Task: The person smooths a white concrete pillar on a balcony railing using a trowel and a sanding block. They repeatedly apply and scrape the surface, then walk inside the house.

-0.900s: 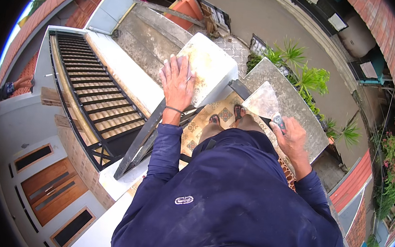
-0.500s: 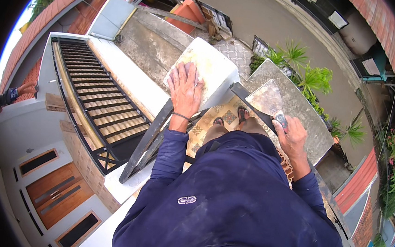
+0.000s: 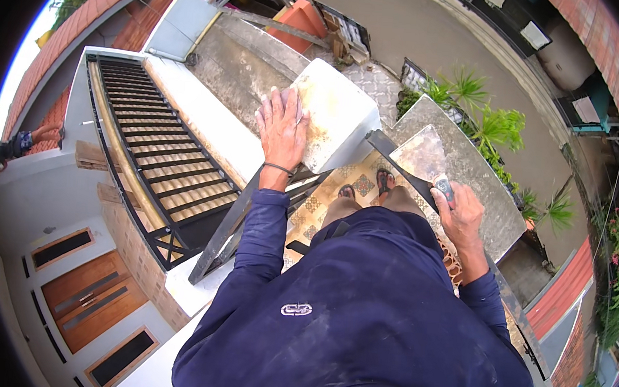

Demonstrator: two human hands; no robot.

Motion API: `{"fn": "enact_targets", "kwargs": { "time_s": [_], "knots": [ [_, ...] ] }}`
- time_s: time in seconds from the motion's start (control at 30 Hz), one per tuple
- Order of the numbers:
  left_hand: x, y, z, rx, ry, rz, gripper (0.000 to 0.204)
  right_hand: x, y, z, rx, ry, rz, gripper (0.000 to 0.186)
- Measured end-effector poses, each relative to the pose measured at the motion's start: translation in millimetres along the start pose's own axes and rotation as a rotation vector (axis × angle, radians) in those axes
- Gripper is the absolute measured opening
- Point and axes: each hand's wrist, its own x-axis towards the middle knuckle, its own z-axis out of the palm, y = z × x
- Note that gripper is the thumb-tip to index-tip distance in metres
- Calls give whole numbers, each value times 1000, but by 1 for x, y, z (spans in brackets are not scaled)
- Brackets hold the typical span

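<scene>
Left fingers (image 3: 278,109) farther left now, white pillar (image 3: 341,112) mostly rightward

Working remotely, I have my left arm (image 3: 265,226) reaching forward, wrist nearly straight, the left hand (image 3: 283,132) palm down with fingers extended. My right arm (image 3: 486,291) angles inward from the side, the right hand (image 3: 462,216) curled into a grip.
</scene>
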Motion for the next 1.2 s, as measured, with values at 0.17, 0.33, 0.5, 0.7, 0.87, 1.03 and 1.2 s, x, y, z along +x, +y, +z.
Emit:
{"fn": "enact_targets", "kwargs": {
  "time_s": [0.17,0.33,0.5,0.7,0.87,1.03,1.2],
  "knots": [
    [-35,25,-1,28,7,39,70,-1,-1,2,61,4,41,31],
    [-27,2,-3,-36,43,57,67,-4,-2,4,18,14,44,30],
    [-4,-3,0,-15,52,-11,67,-4,0,4,27,8,29,29],
    [-55,15,-6,-19,-50,46,65,-4,-3,6,17,41,34,28],
    [-10,-13,0,-101,66,-31,61,-4,-2,5,14,15,20,29],
    [-41,7,0,-118,66,29,65,-3,-2,6,18,33,4,28],
    [-69,22,-2,-73,-19,72,66,-6,-3,9,-19,71,21,29]
  ]
}}
